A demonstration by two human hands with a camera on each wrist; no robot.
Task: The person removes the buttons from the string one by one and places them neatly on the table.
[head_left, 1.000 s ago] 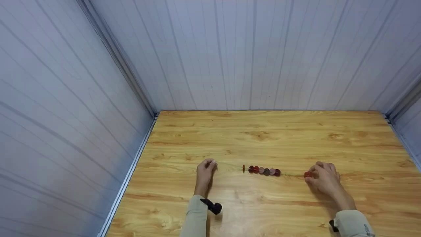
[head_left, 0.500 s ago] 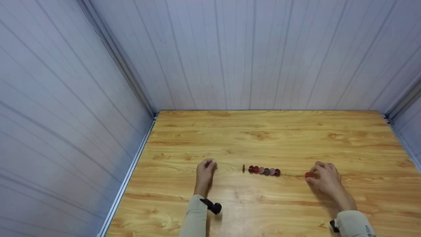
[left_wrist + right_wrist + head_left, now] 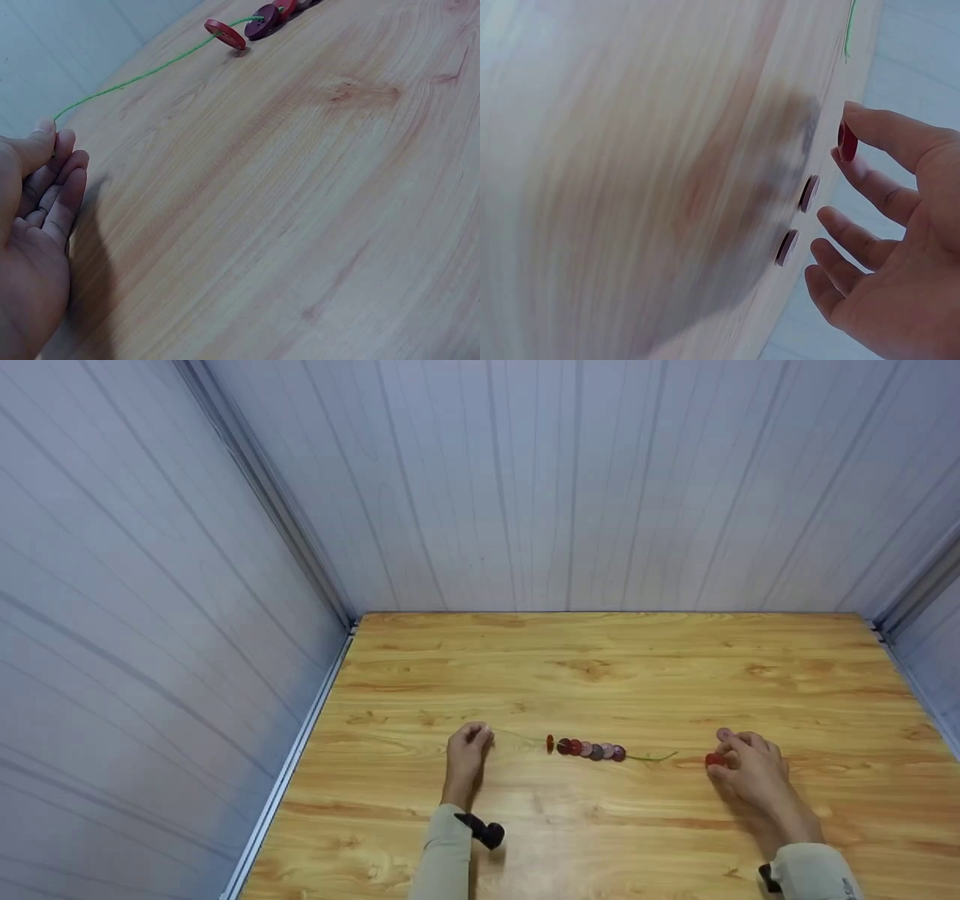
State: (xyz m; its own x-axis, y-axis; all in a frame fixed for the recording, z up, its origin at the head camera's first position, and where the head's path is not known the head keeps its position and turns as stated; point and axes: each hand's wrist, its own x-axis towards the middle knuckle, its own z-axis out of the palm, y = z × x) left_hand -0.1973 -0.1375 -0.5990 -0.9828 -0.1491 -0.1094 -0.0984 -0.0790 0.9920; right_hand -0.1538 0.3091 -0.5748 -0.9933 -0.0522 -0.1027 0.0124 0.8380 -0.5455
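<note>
My left hand (image 3: 466, 751) pinches one end of a thin green string (image 3: 142, 75) between thumb and index finger. On that string a red button (image 3: 225, 34) stands tilted, apart from a row of overlapping dark red, red, pink and grey buttons (image 3: 596, 751). Beyond the row, the other end of the string lies loose on the table. To its right, my right hand (image 3: 757, 774) pinches a red button (image 3: 847, 142) by thumb and index finger, clear of the string; its other fingers are spread and bent.
Two loose buttons, one pinkish (image 3: 810, 193) and one brownish (image 3: 787, 247), lie on the table under the right hand's fingers. The wood-grain table (image 3: 600, 675) is bordered by white panel walls (image 3: 525, 510) at the back and sides.
My right hand has moved slightly right with the red button, which has come away from the string's right end. The strung buttons have shifted a little left. My left hand stays in place.
</note>
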